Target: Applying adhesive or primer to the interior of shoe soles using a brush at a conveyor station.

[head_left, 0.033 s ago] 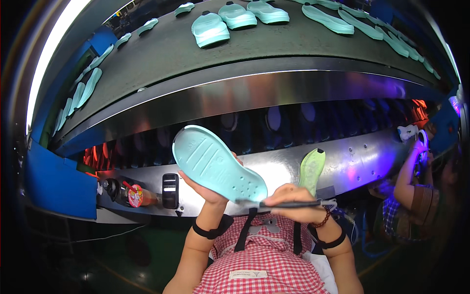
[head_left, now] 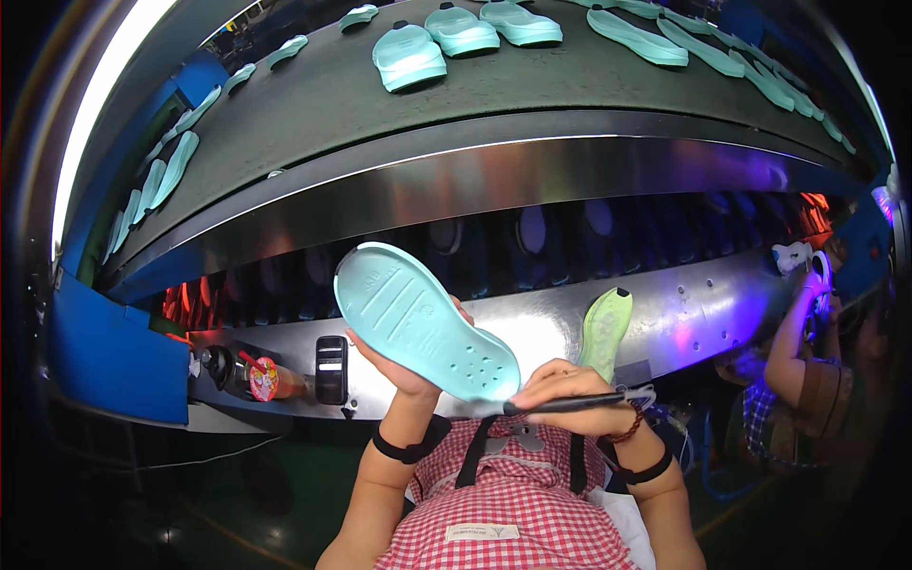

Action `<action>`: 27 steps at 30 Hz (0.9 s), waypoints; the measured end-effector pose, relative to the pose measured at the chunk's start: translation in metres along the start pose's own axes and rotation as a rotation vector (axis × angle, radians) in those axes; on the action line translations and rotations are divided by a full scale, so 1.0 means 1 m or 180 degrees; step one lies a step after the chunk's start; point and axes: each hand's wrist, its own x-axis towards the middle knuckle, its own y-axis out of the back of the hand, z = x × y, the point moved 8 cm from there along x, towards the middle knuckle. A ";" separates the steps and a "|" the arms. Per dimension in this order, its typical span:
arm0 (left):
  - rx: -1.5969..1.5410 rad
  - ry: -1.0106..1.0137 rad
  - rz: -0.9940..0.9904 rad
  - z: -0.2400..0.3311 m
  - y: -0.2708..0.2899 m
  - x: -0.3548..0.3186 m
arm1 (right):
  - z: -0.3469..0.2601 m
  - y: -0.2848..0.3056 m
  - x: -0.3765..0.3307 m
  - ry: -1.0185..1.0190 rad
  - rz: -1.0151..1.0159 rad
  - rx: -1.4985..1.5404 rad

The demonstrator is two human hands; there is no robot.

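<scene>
My left hand (head_left: 404,372) holds a light blue shoe sole (head_left: 408,318) from beneath, tilted above the metal ledge. Grooves and small dimples mark its visible face. At the sole's lower right end, my right hand (head_left: 570,394) is closed around a slim black-handled tool (head_left: 579,403). The pale tip of this tool is blurred beside the sole's rim, and I cannot tell whether they touch. Behind my right hand a yellow-green shoe sole (head_left: 606,328) with a dark end lies on the ledge.
A conveyor belt (head_left: 313,104) beyond carries several light blue soles (head_left: 408,57). On the metal ledge (head_left: 532,318) stand a black rectangular case (head_left: 331,370) and a drink cup (head_left: 271,380) with a red straw. At the right works another person, whose arm (head_left: 793,323) shows.
My right hand and the black-handled tool have shifted slightly, the tool's tip moving a little down along the sole's lower end. The left hand and the sole have stayed in place.
</scene>
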 end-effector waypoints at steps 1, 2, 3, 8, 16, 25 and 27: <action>-0.0078 0.0103 -0.0315 0.000 -0.005 0.000 | -0.002 0.001 -0.001 0.0238 -0.0138 0.0179; -0.0162 0.0205 -0.0628 -0.001 -0.016 -0.001 | -0.001 0.002 -0.001 0.0237 -0.0153 0.0180; -0.0162 0.0191 -0.0620 0.000 -0.021 -0.004 | 0.009 0.010 -0.002 -0.0122 0.0215 0.0756; -0.0260 0.0838 0.0126 -0.048 -0.017 -0.046 | 0.035 -0.005 -0.003 -0.0708 0.1267 0.3074; -0.0411 0.1868 -0.0784 -0.051 -0.004 -0.038 | -0.007 0.014 -0.001 -0.0323 0.0399 0.0087; 0.0115 0.3436 -0.0778 -0.065 -0.019 -0.056 | -0.032 0.007 0.002 0.0367 -0.0669 -0.0537; 0.0909 0.3434 -0.0956 -0.060 -0.015 -0.056 | -0.042 0.006 0.003 0.0549 -0.0864 -0.0483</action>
